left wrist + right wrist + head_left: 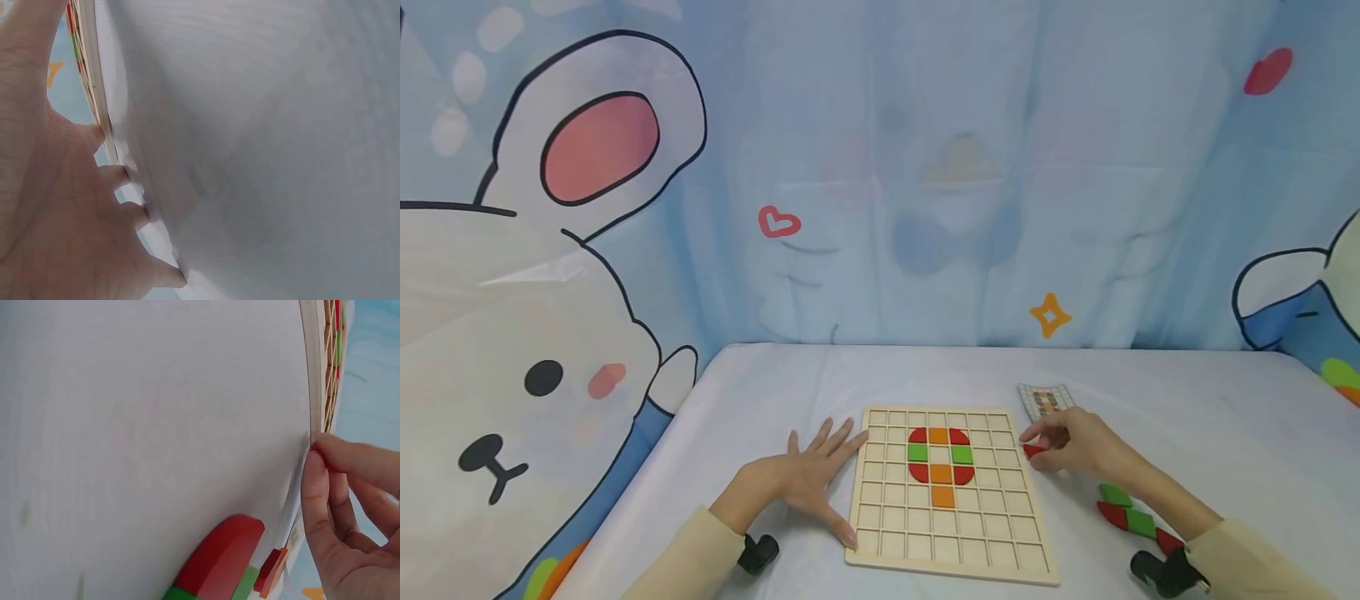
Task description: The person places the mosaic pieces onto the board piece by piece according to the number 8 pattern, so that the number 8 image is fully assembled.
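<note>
A wooden grid board lies on the white table. Its upper middle cells hold red rounded pieces, orange square pieces and green pieces. At the board's left edge my left hand spreads its fingers, thumb and fingertips touching the rim; the left wrist view shows the palm beside it. My right hand pinches a small red piece between thumb and fingers, just off the board's right edge. In the right wrist view the fingers cover most of that red piece.
A printed pattern card lies behind the right hand, partly covered by it. Green pieces and red pieces lie in a slanting row beneath the right forearm. A blue cartoon curtain hangs behind the table.
</note>
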A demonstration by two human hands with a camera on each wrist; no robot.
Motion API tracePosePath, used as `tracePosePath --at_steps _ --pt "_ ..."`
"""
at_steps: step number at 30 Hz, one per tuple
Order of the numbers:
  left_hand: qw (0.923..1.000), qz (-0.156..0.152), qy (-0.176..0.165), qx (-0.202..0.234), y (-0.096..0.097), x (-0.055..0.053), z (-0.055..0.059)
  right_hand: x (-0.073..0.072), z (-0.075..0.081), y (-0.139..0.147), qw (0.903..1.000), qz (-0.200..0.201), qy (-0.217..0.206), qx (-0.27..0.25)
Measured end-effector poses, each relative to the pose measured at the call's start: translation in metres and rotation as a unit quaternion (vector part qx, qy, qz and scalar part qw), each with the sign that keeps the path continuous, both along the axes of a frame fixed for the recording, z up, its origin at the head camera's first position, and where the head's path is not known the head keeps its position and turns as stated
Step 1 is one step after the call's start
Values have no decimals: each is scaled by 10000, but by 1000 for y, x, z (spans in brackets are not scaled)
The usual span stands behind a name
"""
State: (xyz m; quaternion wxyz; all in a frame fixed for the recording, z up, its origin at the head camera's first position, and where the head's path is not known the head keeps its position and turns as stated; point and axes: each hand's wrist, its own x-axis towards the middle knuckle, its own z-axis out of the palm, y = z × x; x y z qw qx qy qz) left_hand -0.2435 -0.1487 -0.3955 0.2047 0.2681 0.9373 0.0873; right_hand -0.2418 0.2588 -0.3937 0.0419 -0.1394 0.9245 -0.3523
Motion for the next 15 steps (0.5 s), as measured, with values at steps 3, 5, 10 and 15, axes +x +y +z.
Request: tracePosePath --at_steps 3,5,10,15 --pt "10000 -36 23 11 0 0 0 3 1 -2 9999 -55 -84 -128" --pt "10000 -47 38 23 0 0 0 5 4 -5 9997 27 -59 -220" --pt "10000 -38 62 17 0 -1 -1 12 14 -25 9981 406 162 -436" --pt "10000 5 27 7 -1 1 -1 19 18 -52 9946 815 157 -630"
